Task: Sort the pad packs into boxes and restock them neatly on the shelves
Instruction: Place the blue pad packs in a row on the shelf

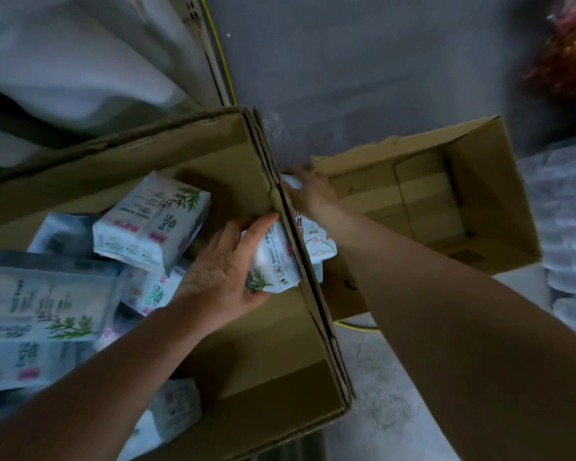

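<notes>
Mid-frame, my left hand and right hand clasp one pad pack over the big box wall, fingers curled round it; might snag the cardboard edge and slip

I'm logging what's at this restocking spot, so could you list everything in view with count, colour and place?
large box: one, brown cardboard, open, left and centre.
loose pad packs: several, exact count unclear, pale blue-white with green leaf and pink print, piled inside the large box.
held pad pack: at least one, same print, raised at the large box's right wall, which crosses in front of it.
small box: one, brown cardboard, open, no packs visible inside, right of the large box.
yellow cable: one, on the grey floor at top; another yellow bit shows below the small box.
white sacks: top left, blurred.
red-gold item: top right, blurred.
left hand: grips the held pack.
right hand: grips its far end.
</notes>
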Action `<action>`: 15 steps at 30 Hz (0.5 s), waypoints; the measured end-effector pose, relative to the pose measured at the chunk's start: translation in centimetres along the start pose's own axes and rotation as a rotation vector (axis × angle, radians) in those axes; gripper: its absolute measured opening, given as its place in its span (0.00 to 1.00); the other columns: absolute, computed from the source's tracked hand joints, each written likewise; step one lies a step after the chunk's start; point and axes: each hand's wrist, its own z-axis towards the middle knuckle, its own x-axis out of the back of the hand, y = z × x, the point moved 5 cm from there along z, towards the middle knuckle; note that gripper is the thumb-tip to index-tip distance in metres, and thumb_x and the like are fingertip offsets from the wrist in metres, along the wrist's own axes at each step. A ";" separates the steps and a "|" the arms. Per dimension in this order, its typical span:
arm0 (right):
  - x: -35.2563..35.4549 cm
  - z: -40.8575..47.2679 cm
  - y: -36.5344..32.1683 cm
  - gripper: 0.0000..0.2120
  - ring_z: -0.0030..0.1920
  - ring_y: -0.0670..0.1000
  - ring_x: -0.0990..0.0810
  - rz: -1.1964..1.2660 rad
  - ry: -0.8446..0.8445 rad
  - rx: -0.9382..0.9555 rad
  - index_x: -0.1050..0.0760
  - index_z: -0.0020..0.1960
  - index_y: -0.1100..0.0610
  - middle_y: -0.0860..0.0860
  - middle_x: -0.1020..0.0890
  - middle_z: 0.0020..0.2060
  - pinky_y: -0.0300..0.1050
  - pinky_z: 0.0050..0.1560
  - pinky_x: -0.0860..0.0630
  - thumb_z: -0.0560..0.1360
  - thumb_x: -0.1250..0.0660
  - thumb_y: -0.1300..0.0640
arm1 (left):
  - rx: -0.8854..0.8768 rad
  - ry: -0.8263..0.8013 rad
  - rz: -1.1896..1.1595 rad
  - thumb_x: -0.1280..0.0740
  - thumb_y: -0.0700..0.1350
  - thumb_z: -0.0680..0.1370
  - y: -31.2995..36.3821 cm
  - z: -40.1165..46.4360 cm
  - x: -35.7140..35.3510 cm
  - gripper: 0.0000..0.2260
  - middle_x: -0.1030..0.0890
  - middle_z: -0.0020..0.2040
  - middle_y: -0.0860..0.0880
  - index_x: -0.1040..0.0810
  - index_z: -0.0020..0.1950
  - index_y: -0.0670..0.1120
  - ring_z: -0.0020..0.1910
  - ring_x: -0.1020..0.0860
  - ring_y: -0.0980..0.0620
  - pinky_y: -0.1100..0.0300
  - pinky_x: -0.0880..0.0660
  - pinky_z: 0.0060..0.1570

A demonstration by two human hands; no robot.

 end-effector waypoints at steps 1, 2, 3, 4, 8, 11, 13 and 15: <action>-0.4 0.5 0.1 0.37 0.73 0.58 0.37 -0.057 -0.032 -0.006 0.37 0.75 0.43 0.55 0.32 0.72 0.49 0.65 0.36 0.70 0.53 0.29 | -0.002 -0.001 -0.002 0.20 0.48 0.60 -0.1 0.1 -0.2 0.53 0.30 0.58 0.45 0.50 0.76 0.56 0.56 0.28 0.47 0.49 0.25 0.56; -0.5 0.6 0.3 0.39 0.71 0.57 0.35 -0.104 -0.049 -0.007 0.36 0.74 0.43 0.53 0.31 0.70 0.49 0.63 0.34 0.67 0.55 0.29 | -0.001 -0.001 -0.007 0.20 0.48 0.61 -0.1 0.2 -0.3 0.53 0.30 0.58 0.45 0.50 0.76 0.56 0.56 0.28 0.47 0.49 0.25 0.56; -0.3 0.3 0.7 0.36 0.67 0.56 0.32 -0.078 -0.052 -0.026 0.35 0.73 0.44 0.52 0.30 0.66 0.48 0.57 0.31 0.70 0.52 0.31 | -0.001 0.005 -0.008 0.20 0.48 0.61 -0.1 0.2 -0.3 0.52 0.30 0.58 0.45 0.50 0.76 0.56 0.55 0.28 0.47 0.50 0.25 0.55; 0.0 -0.3 1.1 0.30 0.62 0.54 0.29 -0.026 -0.049 -0.040 0.35 0.72 0.46 0.52 0.30 0.63 0.44 0.49 0.29 0.74 0.47 0.34 | -0.002 0.009 -0.008 0.20 0.47 0.61 -0.1 0.3 -0.3 0.52 0.30 0.57 0.45 0.49 0.76 0.56 0.55 0.28 0.47 0.52 0.26 0.55; 1.3 -2.2 5.5 0.22 0.55 0.58 0.23 0.202 0.033 -0.237 0.38 0.70 0.50 0.56 0.27 0.62 0.48 0.46 0.26 0.79 0.44 0.45 | 0.025 -0.007 -0.010 0.20 0.46 0.61 0.3 0.2 -0.2 0.53 0.31 0.56 0.46 0.51 0.76 0.57 0.54 0.28 0.48 0.54 0.27 0.55; 1.7 -4.3 8.4 0.30 0.55 0.60 0.21 0.304 0.046 -0.414 0.38 0.71 0.54 0.59 0.23 0.60 0.58 0.57 0.23 0.76 0.46 0.36 | 0.051 0.003 -0.040 0.20 0.46 0.63 0.5 0.2 -0.1 0.53 0.32 0.57 0.46 0.52 0.76 0.59 0.56 0.29 0.47 0.52 0.27 0.56; 1.1 -5.9 9.3 0.47 0.61 0.61 0.23 0.270 -0.020 -0.437 0.41 0.75 0.56 0.59 0.25 0.64 0.56 0.60 0.25 0.68 0.42 0.24 | 0.073 -0.002 -0.031 0.20 0.45 0.62 0.7 0.2 -0.2 0.53 0.32 0.58 0.46 0.52 0.76 0.59 0.57 0.29 0.47 0.52 0.28 0.57; 0.0 -7.0 9.8 0.56 0.67 0.62 0.28 0.199 -0.087 -0.440 0.47 0.78 0.59 0.60 0.31 0.71 0.54 0.59 0.27 0.65 0.34 0.24 | 0.095 0.020 -0.013 0.20 0.44 0.62 0.8 0.3 -0.3 0.52 0.32 0.57 0.45 0.50 0.76 0.57 0.57 0.29 0.45 0.50 0.27 0.57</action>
